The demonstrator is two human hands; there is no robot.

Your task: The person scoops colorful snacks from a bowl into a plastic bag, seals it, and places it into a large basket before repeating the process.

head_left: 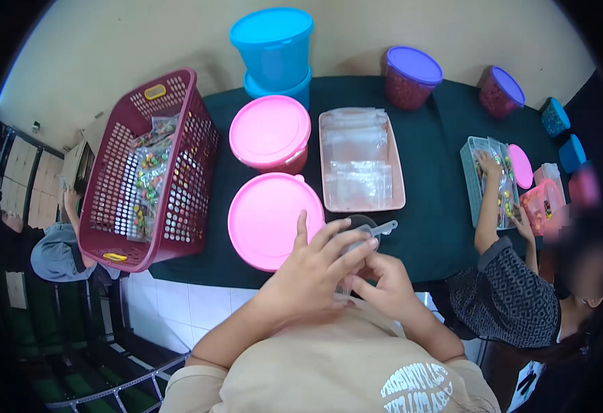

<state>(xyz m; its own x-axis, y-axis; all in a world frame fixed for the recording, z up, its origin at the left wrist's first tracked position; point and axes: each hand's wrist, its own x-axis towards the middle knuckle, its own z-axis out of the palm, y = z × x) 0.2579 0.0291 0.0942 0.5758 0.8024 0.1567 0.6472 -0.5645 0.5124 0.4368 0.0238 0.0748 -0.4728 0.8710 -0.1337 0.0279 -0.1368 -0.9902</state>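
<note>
My left hand (318, 268) is at the table's front edge, close to my body, its fingers bent over a small clear plastic item (345, 292) whose shape is hard to make out. My right hand (384, 283) meets it from the right, thumb and fingers closed around the same item. Just beyond my fingertips, a translucent scoop handle (384, 229) lies over a dark round container (362, 221). A pink round lid (274, 220) is beside my left hand. Farther back, a pink tray (399, 196) holds clear plastic bags (360, 186).
A maroon basket (195, 172) with filled packets stands left. Behind are a pink-lidded tub (270, 134), stacked blue tubs (272, 51) and purple-lidded tubs (413, 69). At right, another person's hands (490, 165) reach into a green basket (472, 179). Another person (57, 255) is at far left.
</note>
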